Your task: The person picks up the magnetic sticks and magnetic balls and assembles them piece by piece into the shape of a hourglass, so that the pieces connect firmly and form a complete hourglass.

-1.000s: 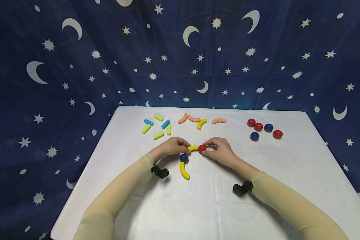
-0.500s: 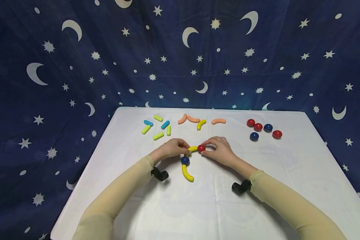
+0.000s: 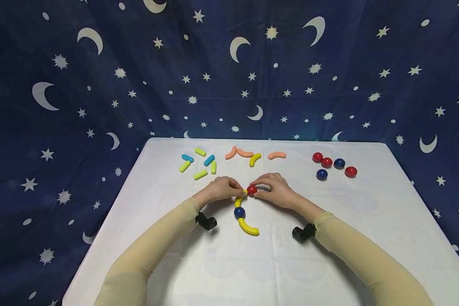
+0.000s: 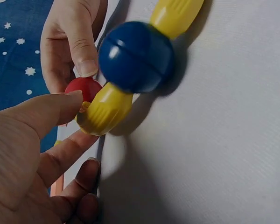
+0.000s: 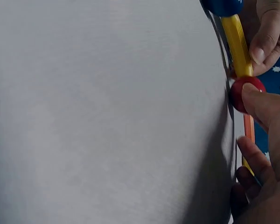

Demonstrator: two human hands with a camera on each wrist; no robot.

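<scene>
My left hand (image 3: 222, 188) pinches a curved yellow stick (image 4: 107, 109) between thumb and fingers. My right hand (image 3: 277, 191) holds a shiny red ball (image 3: 252, 190) against the far end of that stick. The stick's other end meets a dark blue ball (image 3: 239, 213). From the blue ball a second curved yellow stick (image 3: 248, 228) runs toward the near right, its end free. Together the pieces form a bent chain. In the right wrist view the right thumb presses on the red ball (image 5: 246, 94), with the yellow stick (image 5: 238, 46) reaching up to the blue ball.
On the white table (image 3: 214, 272), short green sticks (image 3: 200, 174) and blue sticks (image 3: 209, 160) lie at the back left. Orange curved sticks (image 3: 277, 155) and a yellow one (image 3: 255, 160) lie at the back middle. Loose red balls (image 3: 350, 171) and blue balls (image 3: 321, 174) sit at the back right.
The chain's near part has swung to the right: the blue ball and lower yellow stick have turned in that direction. The red ball and right hand have shifted slightly left.
</scene>
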